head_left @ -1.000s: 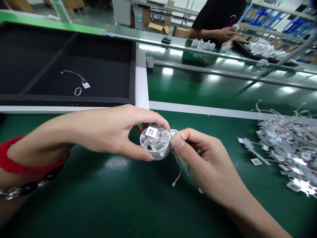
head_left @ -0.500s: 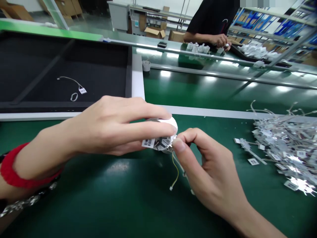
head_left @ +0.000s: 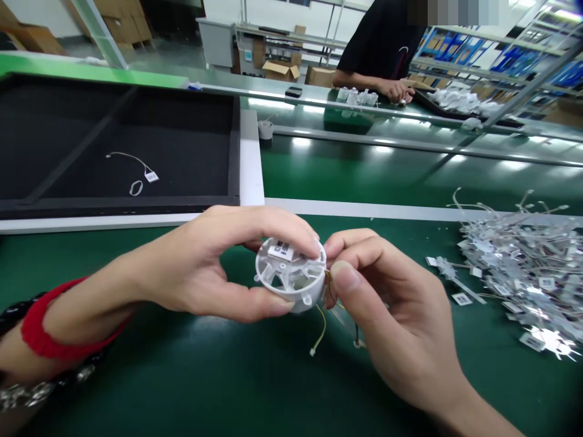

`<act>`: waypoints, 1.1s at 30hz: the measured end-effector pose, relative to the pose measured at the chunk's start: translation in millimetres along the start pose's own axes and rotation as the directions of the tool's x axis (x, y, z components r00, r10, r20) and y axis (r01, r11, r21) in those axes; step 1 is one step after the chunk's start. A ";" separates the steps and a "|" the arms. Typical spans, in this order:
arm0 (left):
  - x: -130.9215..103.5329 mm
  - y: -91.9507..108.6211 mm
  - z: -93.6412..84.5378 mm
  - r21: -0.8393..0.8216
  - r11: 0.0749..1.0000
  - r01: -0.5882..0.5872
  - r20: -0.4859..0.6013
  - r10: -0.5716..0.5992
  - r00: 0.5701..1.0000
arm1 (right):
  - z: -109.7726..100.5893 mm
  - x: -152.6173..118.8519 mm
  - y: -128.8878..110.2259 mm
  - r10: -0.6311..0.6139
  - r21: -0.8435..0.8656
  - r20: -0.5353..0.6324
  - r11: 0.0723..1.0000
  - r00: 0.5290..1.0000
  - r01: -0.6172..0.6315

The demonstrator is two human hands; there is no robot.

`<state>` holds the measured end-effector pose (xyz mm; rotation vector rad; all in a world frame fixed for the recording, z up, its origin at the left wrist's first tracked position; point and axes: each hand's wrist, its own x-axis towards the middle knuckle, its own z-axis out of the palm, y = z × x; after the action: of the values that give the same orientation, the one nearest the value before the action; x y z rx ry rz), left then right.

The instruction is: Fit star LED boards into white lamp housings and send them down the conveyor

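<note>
My left hand [head_left: 228, 261] is closed around a round white plastic housing [head_left: 291, 297], fingers over its top rim and thumb under the lower edge. Its open face tilts up towards me, showing a spoked inside with a white printed label [head_left: 281, 249]. At the housing's right side, my right hand [head_left: 387, 297] pinches thin wires [head_left: 328, 285] between thumb and fingers. A yellow wire [head_left: 324, 328] with a small white connector dangles below the housing. More wires with a connector hang beside the right palm, partly hidden by it.
A heap of wired clear parts with labels [head_left: 528, 267] lies on the green table at right. A black tray [head_left: 191, 145] at left holds a labelled wire and a small loop. Across the bench, a co-worker's hands [head_left: 396, 91] work near white parts [head_left: 357, 97].
My left hand has turned the housing so its open, spoked face now shows, and the thumb has come under the rim. My right hand stays at its right side.
</note>
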<state>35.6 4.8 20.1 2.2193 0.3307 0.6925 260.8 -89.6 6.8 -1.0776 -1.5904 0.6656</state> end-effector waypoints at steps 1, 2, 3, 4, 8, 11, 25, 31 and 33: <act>0.3 0.0 0.1 -0.013 1.000 -0.013 0.014 0.013 1.000 | 0.3 0.0 -0.1 0.010 0.013 0.000 1.000 1.000 -0.010; 0.5 -0.3 0.2 -0.025 0.999 -0.024 0.022 0.025 0.999 | 0.7 -0.1 -0.2 0.016 0.020 -0.001 1.000 1.000 -0.016; 0.8 -0.9 0.2 -0.041 0.999 -0.030 0.023 0.031 0.999 | 1.1 -0.2 -0.4 0.019 0.024 -0.002 1.000 1.000 -0.019; 1.1 -1.6 0.2 -0.057 0.998 -0.030 0.021 0.031 0.999 | 1.4 -0.2 -0.5 0.021 0.025 0.001 0.999 1.000 -0.021; 2.9 -4.1 -4.6 -0.041 0.999 0.003 0.031 -0.001 1.000 | -0.7 1.7 0.9 0.015 -0.013 0.026 1.000 1.000 -0.015; 4.4 -5.2 -14.1 0.049 0.997 0.066 0.107 -0.071 0.992 | -8.0 6.6 8.2 0.015 -0.091 -0.003 0.996 1.000 -0.015; -2.8 -15.1 -36.0 0.427 0.757 0.495 0.421 -0.651 0.632 | -17.2 9.9 32.0 0.387 -0.624 0.487 0.782 0.783 0.002; 3.5 -9.3 -27.4 0.365 0.754 0.545 0.447 -0.656 0.608 | -22.0 11.4 35.8 0.350 -0.531 0.449 0.844 0.822 -0.069; 2.4 -8.9 -28.7 0.368 0.732 0.574 0.415 -0.682 0.602 | -23.8 12.4 37.3 0.358 -0.482 0.380 0.864 0.853 -0.148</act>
<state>21.0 29.1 30.3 2.1414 0.8762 -0.3683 294.3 -64.7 -12.2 -1.5779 -2.0924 0.8086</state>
